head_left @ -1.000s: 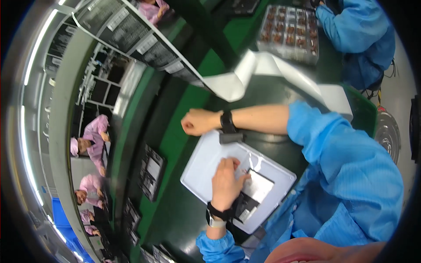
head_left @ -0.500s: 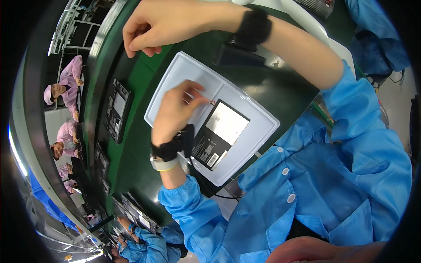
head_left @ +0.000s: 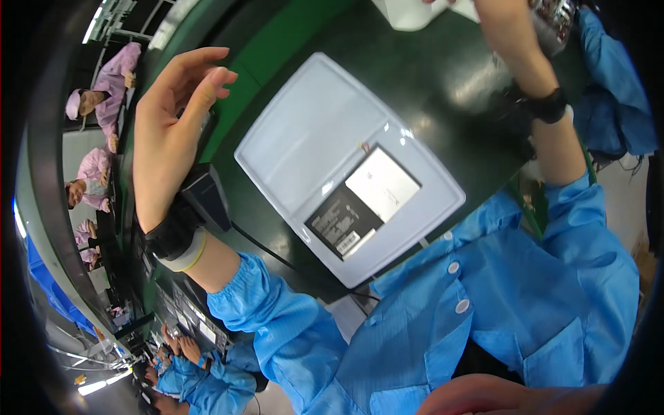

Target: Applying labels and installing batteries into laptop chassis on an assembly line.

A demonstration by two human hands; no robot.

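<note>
My left hand [head_left: 169, 128] is raised left of a pale plastic tray [head_left: 304, 117], its thumb and fingers curved but apart, holding nothing I can see. In the tray's near compartment lies a flat battery pack [head_left: 339, 225], part black and part white, with a short coloured wire [head_left: 365, 146] at its far end. The tray's other compartment is bare. At the upper right, my right hand [head_left: 501, 17] reaches toward a white container [head_left: 408, 12]. Its fingers are mostly cut off by the picture's edge. Both wrists wear black straps.
A dark green workbench [head_left: 443, 90] lies under the tray. A black cable [head_left: 266, 249] runs from my left wrist past the tray. Several people in pink [head_left: 111, 83] work beyond the bench. Others in blue [head_left: 221, 380] sit at lower left. A blue sleeve [head_left: 619, 83] shows at right.
My left hand has moved left, away from the battery's wire. My right hand has swung from the upper left to the upper right. The tray appears a little farther right.
</note>
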